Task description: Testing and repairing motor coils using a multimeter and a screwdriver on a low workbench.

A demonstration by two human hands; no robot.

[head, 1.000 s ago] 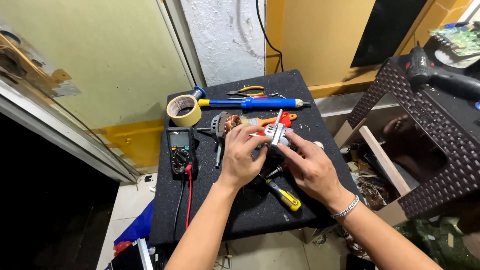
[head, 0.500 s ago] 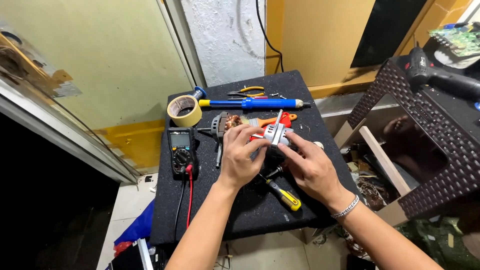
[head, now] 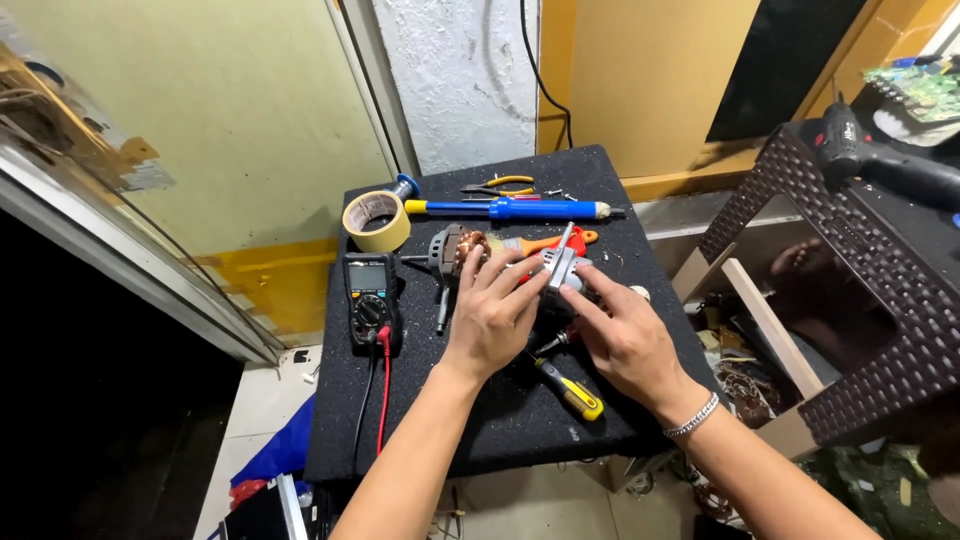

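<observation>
L hand (head: 492,318): fingers curled over the grey motor part (head: 558,268), pinching its near side; barely shifted vs a sec ago.
R hand (head: 628,338): fingertips pinched on the part's right edge, same grip as before.
Motor part: mid table (head: 420,440), held just above it, metal rod sticking up; no real change, so work looks mid-step.
Nearby: copper-wound armature (head: 458,248) left of it, yellow screwdriver (head: 570,390) below the hands.
Further out: multimeter (head: 368,298), tape roll (head: 376,221), blue tool (head: 515,208).
</observation>
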